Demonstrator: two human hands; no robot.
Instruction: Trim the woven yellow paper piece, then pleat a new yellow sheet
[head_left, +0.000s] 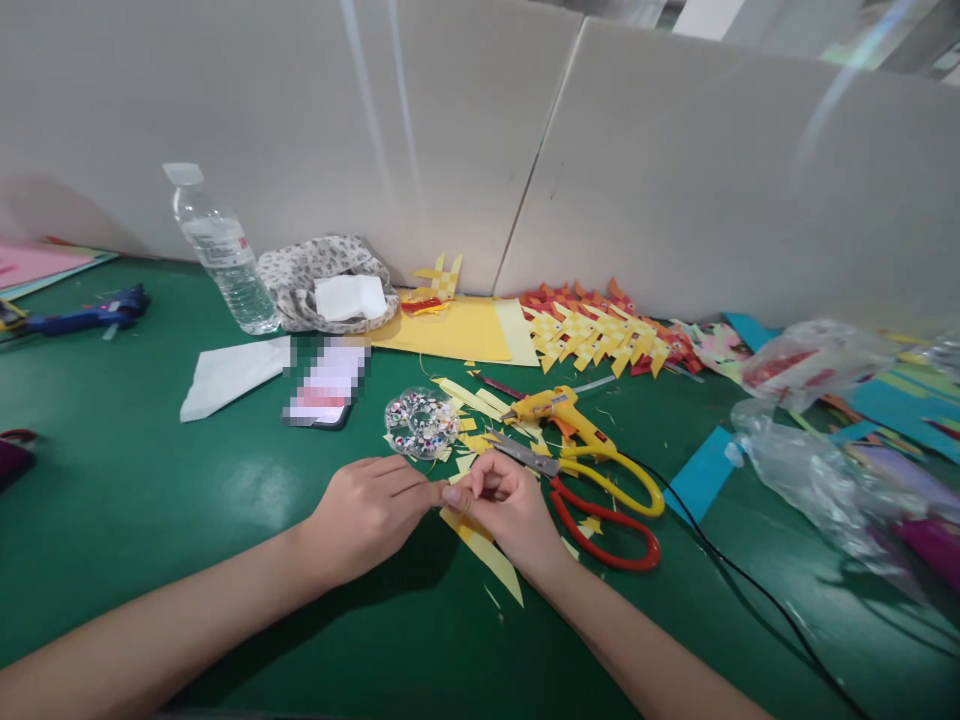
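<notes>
My left hand (367,515) and my right hand (514,510) meet over the table, their fingertips pinched together. Whatever they pinch is hidden by the fingers. A yellow paper strip (491,562) shows just below the fingertips; I cannot tell whether it is held or lies on the table. Scissors (555,466) with one yellow and one red handle lie right beside my right hand. Behind them is a yellow glue gun (559,408). A round clear case of small googly eyes (421,422) sits beyond my left hand, with yellow paper scraps (472,440) about it.
At the back left stand a water bottle (225,260) and a spotted cloth pouch (292,280). A phone (326,385) and a tissue (232,380) lie before them. Folded yellow paper fish (596,335) line the back. Plastic bags (817,480) and a black cord (750,590) are on the right.
</notes>
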